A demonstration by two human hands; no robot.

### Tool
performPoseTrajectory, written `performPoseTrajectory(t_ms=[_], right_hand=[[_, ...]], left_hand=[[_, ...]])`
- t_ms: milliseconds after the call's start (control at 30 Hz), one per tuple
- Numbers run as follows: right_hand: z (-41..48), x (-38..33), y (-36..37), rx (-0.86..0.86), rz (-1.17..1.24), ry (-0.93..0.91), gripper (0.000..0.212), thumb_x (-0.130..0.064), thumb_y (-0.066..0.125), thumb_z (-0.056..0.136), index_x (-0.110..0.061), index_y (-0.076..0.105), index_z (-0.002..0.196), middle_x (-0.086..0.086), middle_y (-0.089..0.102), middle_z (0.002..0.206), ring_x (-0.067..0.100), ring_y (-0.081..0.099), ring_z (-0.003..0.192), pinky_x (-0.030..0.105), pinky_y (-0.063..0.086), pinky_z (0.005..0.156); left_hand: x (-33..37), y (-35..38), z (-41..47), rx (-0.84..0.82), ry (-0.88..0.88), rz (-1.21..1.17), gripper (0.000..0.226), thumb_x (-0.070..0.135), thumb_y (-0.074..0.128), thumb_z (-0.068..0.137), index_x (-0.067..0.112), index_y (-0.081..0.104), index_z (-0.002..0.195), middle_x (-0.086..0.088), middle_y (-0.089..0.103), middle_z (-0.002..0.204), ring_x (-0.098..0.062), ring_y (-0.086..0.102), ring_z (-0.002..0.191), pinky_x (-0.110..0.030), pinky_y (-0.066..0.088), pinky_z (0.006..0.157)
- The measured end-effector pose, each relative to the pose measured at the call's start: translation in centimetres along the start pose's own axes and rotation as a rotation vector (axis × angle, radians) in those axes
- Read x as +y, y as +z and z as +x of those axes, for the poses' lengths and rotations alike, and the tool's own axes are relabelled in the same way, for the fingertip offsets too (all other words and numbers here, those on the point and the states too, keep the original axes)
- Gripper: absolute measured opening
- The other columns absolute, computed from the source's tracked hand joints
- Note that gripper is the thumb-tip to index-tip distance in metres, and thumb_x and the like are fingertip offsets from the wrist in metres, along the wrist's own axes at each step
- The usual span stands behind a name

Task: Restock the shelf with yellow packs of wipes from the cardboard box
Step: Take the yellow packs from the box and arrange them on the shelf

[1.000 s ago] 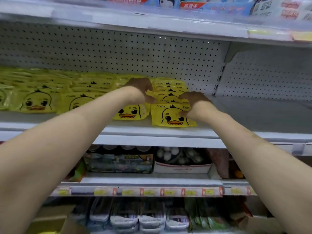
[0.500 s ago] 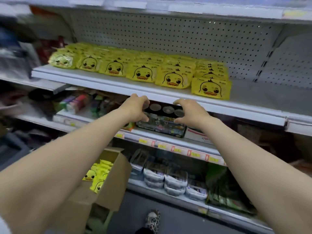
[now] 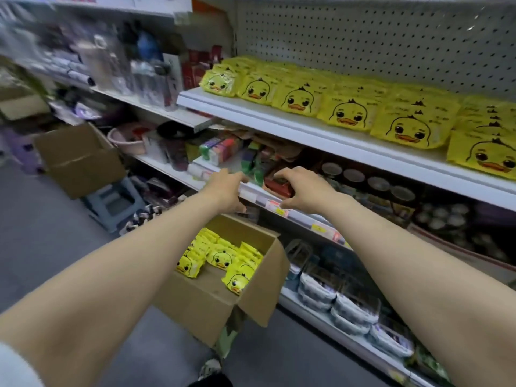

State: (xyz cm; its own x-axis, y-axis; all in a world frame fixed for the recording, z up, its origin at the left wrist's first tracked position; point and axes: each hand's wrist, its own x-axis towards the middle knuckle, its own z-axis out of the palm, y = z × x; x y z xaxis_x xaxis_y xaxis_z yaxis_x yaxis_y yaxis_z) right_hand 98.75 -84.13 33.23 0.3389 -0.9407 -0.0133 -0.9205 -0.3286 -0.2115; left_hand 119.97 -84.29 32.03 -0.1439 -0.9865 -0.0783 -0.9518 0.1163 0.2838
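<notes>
Several yellow duck-face packs of wipes lie in rows on the white shelf at upper right. Below, an open cardboard box stands on the floor with several more yellow packs inside. My left hand and my right hand hover side by side above the box, in front of the middle shelf's edge. Both are empty, with fingers loosely curled and pointing down.
A second, open cardboard box and a grey step stool sit on the floor at left. Lower shelves hold tins, tubs and mixed goods. The grey floor stretches left of the box.
Both hands let go of the packs on the shelf and came down and left toward the box. My view swung left and down, bringing the box into full view.
</notes>
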Motion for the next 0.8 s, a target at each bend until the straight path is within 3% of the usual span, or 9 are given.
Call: performPoseTrajectory(t_ms=[200, 333, 533, 633, 800], right_hand=[[9.8, -4.9, 5.7, -0.105, 0.028, -0.035, 0.071, -0.037, 0.076, 0.080, -0.029, 0.043, 0.142, 0.005, 0.047, 0.139, 0.027, 0.049, 0.125, 0.040, 0.046, 0.097], [16.8, -7.7, 10.5, -0.222, 0.046, -0.025, 0.062, -0.033, 0.077, 0.082, -0.019, 0.051, 0.136, 0.006, 0.052, 0.135, 0.025, 0.049, 0.126, 0.033, 0.042, 0.095], [23.9, -10.8, 20.0, -0.452, 0.089, 0.078, 0.068, -0.038, 0.078, 0.081, -0.022, 0.049, 0.141, 0.008, 0.050, 0.141, 0.028, 0.048, 0.130, 0.035, 0.042, 0.102], [25.7, -11.3, 25.5, -0.561, 0.130, 0.122, 0.064, -0.039, 0.075, 0.083, -0.023, 0.050, 0.140, 0.008, 0.052, 0.139, 0.028, 0.048, 0.129, 0.035, 0.042, 0.099], [28.2, -11.7, 34.4, -0.715, 0.242, 0.240, 0.061, -0.040, 0.072, 0.085, -0.024, 0.050, 0.139, 0.006, 0.056, 0.135, 0.027, 0.052, 0.125, 0.035, 0.047, 0.093]], left_hand=[[-10.2, 1.2, 5.4, -0.082, -0.065, -0.006, 0.078, 0.032, 0.084, 0.072, 0.026, 0.047, 0.140, -0.014, 0.041, 0.141, -0.035, 0.039, 0.131, -0.039, 0.036, 0.109], [-17.6, 3.1, 10.2, -0.187, -0.079, 0.008, 0.076, 0.037, 0.083, 0.073, 0.028, 0.048, 0.140, -0.014, 0.046, 0.138, -0.034, 0.045, 0.128, -0.038, 0.038, 0.107], [-28.5, 8.9, 15.5, -0.405, -0.090, 0.017, 0.073, 0.044, 0.082, 0.072, 0.024, 0.051, 0.135, -0.011, 0.045, 0.146, -0.031, 0.036, 0.139, -0.038, 0.035, 0.110], [-32.2, 12.6, 17.0, -0.539, -0.121, -0.028, 0.073, 0.044, 0.082, 0.073, 0.025, 0.050, 0.137, -0.010, 0.056, 0.133, -0.030, 0.046, 0.129, -0.037, 0.041, 0.104], [-36.8, 18.6, 18.8, -0.651, -0.190, -0.065, 0.070, 0.035, 0.079, 0.080, 0.023, 0.047, 0.141, -0.014, 0.052, 0.136, -0.029, 0.049, 0.125, -0.032, 0.041, 0.101]])
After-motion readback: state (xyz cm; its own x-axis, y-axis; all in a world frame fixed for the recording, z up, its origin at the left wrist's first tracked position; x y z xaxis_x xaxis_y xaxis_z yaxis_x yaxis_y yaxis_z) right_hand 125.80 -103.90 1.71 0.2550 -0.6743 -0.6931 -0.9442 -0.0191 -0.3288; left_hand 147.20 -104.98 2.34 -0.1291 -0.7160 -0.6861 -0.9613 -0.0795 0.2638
